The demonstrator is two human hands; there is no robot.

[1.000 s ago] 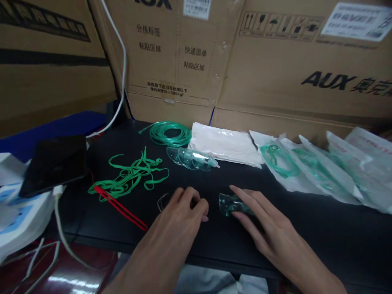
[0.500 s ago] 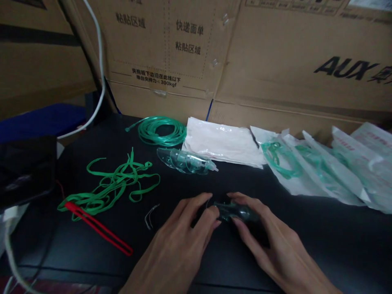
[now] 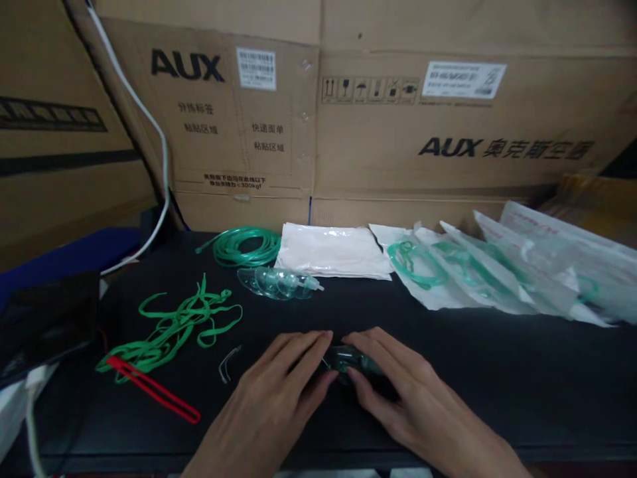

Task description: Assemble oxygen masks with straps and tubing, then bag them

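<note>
Both my hands meet over a small clear green plastic mask (image 3: 350,359) lying on the black table (image 3: 497,372). My right hand (image 3: 398,392) curls its fingers around the mask from the right. From the left, my left hand (image 3: 283,392) touches the mask's end with its fingertips, thumb pressed toward them. Much of the mask is hidden under the fingers. A thin bent metal clip (image 3: 226,363) lies just left of my left hand.
A tangle of green elastic straps (image 3: 184,322) and a red strip (image 3: 154,392) lie at the left. Coiled green tubing (image 3: 246,245), stacked clear masks (image 3: 276,283), a white pouch (image 3: 331,250) and several packaged sets (image 3: 472,272) line the back before cardboard boxes (image 3: 398,133).
My left hand has moved right from near the metal clip to join my right hand on the mask. The camera has tilted up.
</note>
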